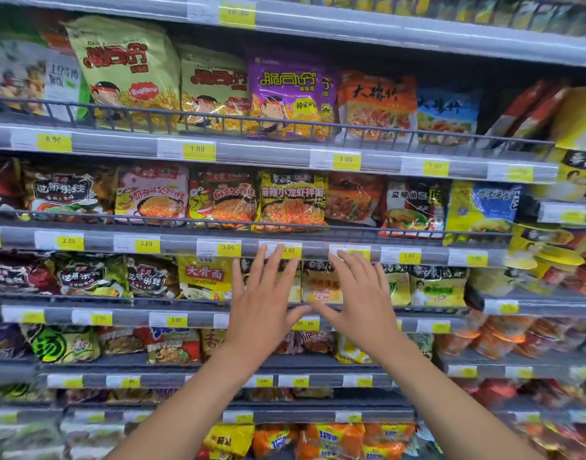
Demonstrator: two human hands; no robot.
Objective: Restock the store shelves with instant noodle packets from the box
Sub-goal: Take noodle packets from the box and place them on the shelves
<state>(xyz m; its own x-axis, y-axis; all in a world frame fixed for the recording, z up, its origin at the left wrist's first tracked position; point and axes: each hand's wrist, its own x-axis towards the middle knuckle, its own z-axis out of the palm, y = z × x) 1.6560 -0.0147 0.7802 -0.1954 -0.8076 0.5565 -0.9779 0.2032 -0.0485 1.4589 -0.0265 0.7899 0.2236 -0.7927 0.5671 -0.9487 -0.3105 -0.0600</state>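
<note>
While both the left hand [263, 290] and the right hand [358, 293] are spread open and empty, the yellow noodle packets [321, 287] stand on the shelf [185, 318] behind them. I judge these packets light, crinkly and brittle inside, so take them by the flat sides; the box is not visible.

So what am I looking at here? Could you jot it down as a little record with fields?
place: store shelves stocked with instant noodle packets
left hand: open, empty, fingers spread
right hand: open, empty, fingers spread
hands' position: side by side before the pale yellow packets on the third shelf down
price tags: yellow, along shelf edges
box: not in view
</note>
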